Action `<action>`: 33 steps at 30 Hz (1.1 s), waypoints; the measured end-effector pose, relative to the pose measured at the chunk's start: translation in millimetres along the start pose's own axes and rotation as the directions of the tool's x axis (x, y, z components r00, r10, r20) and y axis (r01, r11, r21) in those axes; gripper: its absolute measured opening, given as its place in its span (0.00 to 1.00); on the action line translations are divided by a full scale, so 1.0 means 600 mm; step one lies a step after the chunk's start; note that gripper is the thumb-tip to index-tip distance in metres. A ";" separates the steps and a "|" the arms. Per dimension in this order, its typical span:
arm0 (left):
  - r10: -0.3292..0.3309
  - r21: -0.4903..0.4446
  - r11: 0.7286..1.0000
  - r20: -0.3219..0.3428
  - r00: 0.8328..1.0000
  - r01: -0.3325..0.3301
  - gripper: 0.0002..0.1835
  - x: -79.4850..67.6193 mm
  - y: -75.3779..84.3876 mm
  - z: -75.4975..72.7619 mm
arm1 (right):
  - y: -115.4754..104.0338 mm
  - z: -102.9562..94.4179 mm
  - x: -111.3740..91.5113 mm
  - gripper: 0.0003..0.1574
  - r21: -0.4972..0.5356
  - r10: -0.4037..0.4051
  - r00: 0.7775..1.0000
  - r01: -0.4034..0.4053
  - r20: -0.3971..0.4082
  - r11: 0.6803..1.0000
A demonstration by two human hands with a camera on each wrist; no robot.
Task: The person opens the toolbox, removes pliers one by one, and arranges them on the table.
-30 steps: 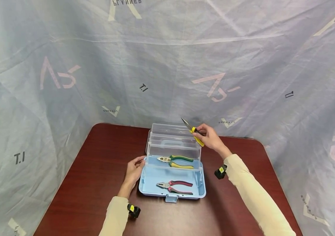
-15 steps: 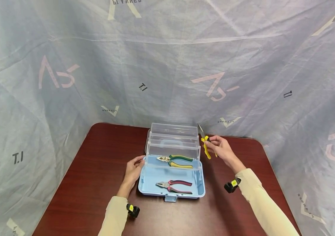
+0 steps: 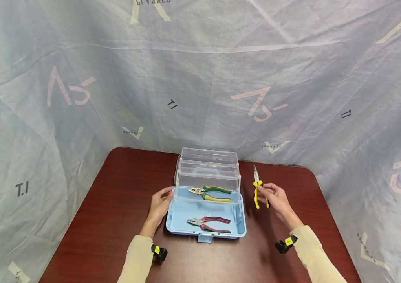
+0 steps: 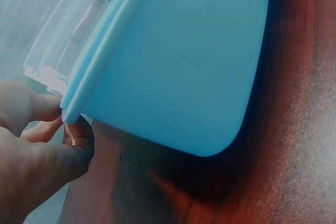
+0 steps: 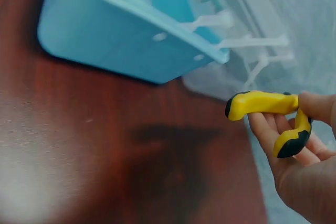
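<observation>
My right hand (image 3: pixel 277 199) holds needle-nose pliers (image 3: pixel 258 184) with yellow and black handles, tip pointing up, right of the blue toolbox (image 3: pixel 182 210). The right wrist view shows the handles (image 5: pixel 265 103) spread between thumb and fingers, above the table. With thumb above and fingers curled below, my left hand (image 4: pixel 31 148) pinches the toolbox's rear left rim corner. Combination pliers with green and yellow handles (image 3: pixel 218 190) lie in the lowest clear tray. Red and black handled combination pliers (image 3: pixel 200 223) lie on the toolbox floor, near the front.
Clear stepped trays (image 3: pixel 209 181) fan out behind the toolbox, and its lid leans back behind them. A latch (image 3: pixel 205 238) hangs at its front edge. Dark red tabletop (image 3: pixel 126 188) surrounds the box, and a grey printed cloth (image 3: pixel 200 78) hangs behind the table.
My right hand has carried the needle-nose pliers from above the trays to the right and lower, toward the table beside the box. The left hand and toolbox stay in place.
</observation>
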State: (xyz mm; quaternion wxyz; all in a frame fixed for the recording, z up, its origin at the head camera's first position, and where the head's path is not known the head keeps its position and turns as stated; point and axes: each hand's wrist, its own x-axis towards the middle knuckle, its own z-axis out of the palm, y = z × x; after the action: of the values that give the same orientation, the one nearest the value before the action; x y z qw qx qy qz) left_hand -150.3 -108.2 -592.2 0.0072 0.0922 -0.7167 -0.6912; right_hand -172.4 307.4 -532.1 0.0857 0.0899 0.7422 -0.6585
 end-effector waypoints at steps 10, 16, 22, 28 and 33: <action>0.015 -0.012 1.000 0.017 1.000 -0.015 0.15 0.004 -0.004 0.001 | 0.087 -0.009 -0.017 0.26 -0.004 0.082 0.989 -0.083 -0.123 0.997; 0.016 -0.011 1.000 0.020 1.000 -0.016 0.16 0.004 -0.003 0.000 | 0.112 -0.004 -0.025 0.17 -0.025 0.043 0.990 -0.047 -0.134 0.999; 0.013 -0.009 1.000 0.023 1.000 -0.013 0.16 -0.001 0.001 0.000 | 0.111 0.004 -0.033 0.21 -0.141 0.078 0.980 -0.105 -0.182 0.984; 0.041 0.000 0.999 0.022 0.999 -0.041 0.17 -0.002 0.002 0.001 | 0.106 0.009 -0.035 0.21 -0.194 0.094 0.973 -0.136 -0.210 0.972; 0.038 -0.005 0.999 0.013 0.999 -0.038 0.16 -0.004 0.001 0.000 | 0.109 0.001 -0.037 0.21 -0.329 0.051 0.974 -0.125 -0.223 0.936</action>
State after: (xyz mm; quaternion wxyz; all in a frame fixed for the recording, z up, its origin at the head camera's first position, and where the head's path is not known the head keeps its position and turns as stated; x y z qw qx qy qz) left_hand -147.7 -108.1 -591.3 0.0158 0.0742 -0.7166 -0.6933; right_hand -134.5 313.9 -589.8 0.0504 0.1762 0.8452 -0.5021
